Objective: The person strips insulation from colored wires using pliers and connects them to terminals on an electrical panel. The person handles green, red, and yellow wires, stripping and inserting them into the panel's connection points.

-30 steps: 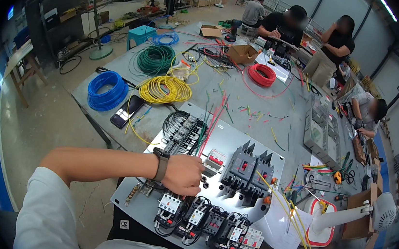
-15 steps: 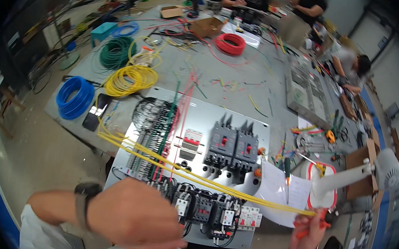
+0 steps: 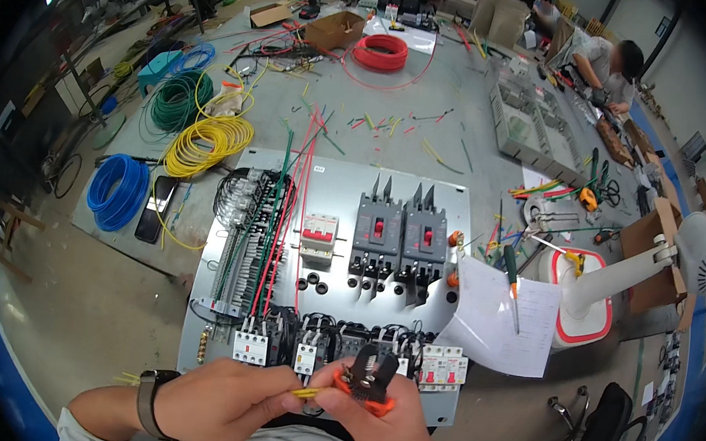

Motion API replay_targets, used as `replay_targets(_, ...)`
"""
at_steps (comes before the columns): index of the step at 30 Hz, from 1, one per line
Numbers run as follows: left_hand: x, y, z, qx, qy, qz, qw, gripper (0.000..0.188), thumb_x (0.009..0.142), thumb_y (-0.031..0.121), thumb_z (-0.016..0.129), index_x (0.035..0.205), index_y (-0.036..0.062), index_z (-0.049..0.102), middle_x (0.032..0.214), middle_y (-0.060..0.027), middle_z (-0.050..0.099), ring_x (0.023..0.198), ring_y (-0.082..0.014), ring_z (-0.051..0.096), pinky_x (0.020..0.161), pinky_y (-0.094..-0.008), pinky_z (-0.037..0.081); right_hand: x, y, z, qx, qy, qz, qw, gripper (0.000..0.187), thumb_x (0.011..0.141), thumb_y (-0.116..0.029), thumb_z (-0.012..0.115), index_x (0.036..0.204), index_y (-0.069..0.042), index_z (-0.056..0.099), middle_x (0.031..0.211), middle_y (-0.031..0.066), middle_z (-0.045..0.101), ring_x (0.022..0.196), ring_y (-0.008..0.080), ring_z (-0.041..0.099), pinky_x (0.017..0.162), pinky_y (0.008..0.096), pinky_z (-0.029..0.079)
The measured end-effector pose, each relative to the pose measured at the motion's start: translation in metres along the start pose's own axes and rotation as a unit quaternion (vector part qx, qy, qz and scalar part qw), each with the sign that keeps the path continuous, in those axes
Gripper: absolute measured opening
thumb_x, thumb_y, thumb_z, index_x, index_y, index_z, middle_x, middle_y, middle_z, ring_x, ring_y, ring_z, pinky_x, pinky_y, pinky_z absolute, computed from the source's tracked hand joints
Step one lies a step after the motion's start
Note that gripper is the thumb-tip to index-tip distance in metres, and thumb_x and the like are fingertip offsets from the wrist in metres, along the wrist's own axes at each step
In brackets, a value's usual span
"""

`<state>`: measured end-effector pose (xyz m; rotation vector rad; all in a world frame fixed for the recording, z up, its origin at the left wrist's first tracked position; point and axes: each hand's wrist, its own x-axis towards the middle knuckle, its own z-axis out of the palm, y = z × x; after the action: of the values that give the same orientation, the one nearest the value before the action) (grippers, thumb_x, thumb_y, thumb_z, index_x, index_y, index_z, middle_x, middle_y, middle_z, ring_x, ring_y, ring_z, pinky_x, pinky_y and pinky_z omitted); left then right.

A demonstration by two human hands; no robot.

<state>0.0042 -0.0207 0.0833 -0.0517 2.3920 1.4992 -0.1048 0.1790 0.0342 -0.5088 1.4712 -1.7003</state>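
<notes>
Both hands are close together at the panel's near edge. My left hand (image 3: 222,400) is closed on a small bundle of yellow wires (image 3: 306,393), whose short ends stick out toward the right hand. In my right hand (image 3: 391,431) is a wire stripper (image 3: 371,373) with black jaws and orange handles; its thumb and fingertips come close to the wire ends. Whether they touch them I cannot tell. Beyond the hands lies a metal electrical panel (image 3: 327,300) carrying two large grey breakers (image 3: 400,234), a smaller breaker (image 3: 318,232), a terminal row and contactors (image 3: 251,348), partly hidden by my hands.
Coils of blue (image 3: 117,193), green and yellow wire (image 3: 206,145) lie at the left beside a phone (image 3: 155,209). A red coil (image 3: 380,53) is farther back. Papers (image 3: 502,314) with a screwdriver and a white fan (image 3: 590,297) are at the right. Other people work beyond the table.
The yellow wires no longer stretch across the panel. My right hand has come in from the far right with the stripper, beside my left hand.
</notes>
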Motion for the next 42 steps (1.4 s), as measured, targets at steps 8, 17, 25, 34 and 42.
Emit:
replay_targets(8,-0.002,-0.02,0.028,-0.116,-0.015,-0.029,0.993,0.021,0.108,0.016,0.05,0.105,0.0008,0.064,0.085,-0.0095,0.068,0.071,-0.0214,0.065,0.067,-0.0328,0.051,0.008,0.033,-0.021,0.244,-0.119,0.08,0.959,0.023,0.098,-0.021,0.071,0.102,0.001,0.065,0.09,0.0053,0.064,0.081,0.0131,0.063,0.076,0.0278,0.053)
replay_targets(17,0.007,-0.024,0.037,-0.164,0.005,-0.016,0.986,0.021,0.108,0.017,0.049,0.11,0.0008,0.063,0.092,-0.0137,0.068,0.079,-0.0302,0.068,0.072,-0.0362,0.053,0.008,0.026,-0.014,0.217,-0.058,0.075,0.971,0.018,0.093,-0.009,0.075,0.103,0.0,0.063,0.096,0.0052,0.065,0.089,0.0127,0.065,0.078,0.0274,0.053)
replay_targets(25,0.013,-0.029,0.042,-0.094,0.028,0.023,0.995,0.015,0.104,0.007,0.047,0.104,-0.0022,0.059,0.084,-0.0169,0.059,0.073,-0.0379,0.059,0.066,-0.0424,0.047,-0.006,0.033,-0.005,0.053,0.042,-0.106,0.992,0.019,0.088,0.003,0.076,0.103,0.001,0.065,0.1,0.0085,0.071,0.086,0.0115,0.066,0.079,0.0269,0.054)
replay_targets(34,0.01,-0.032,0.046,-0.102,0.031,-0.017,0.994,0.017,0.106,0.016,0.052,0.106,0.0002,0.059,0.077,-0.0148,0.06,0.066,-0.0359,0.06,0.06,-0.041,0.047,-0.006,0.038,-0.003,0.028,0.078,-0.117,0.99,0.017,0.089,0.003,0.076,0.101,0.001,0.065,0.095,0.0086,0.072,0.082,0.0115,0.066,0.075,0.0265,0.054)
replay_targets(42,0.01,-0.024,0.055,-0.117,0.153,-0.003,0.981,0.012,0.105,0.013,0.056,0.108,0.002,0.06,0.073,-0.008,0.062,0.06,-0.0218,0.061,0.059,-0.0324,0.049,-0.006,0.036,0.002,0.067,0.134,-0.153,0.977,0.025,0.085,0.013,0.073,0.105,0.004,0.06,0.097,0.0154,0.069,0.088,0.0182,0.069,0.079,0.0309,0.058)
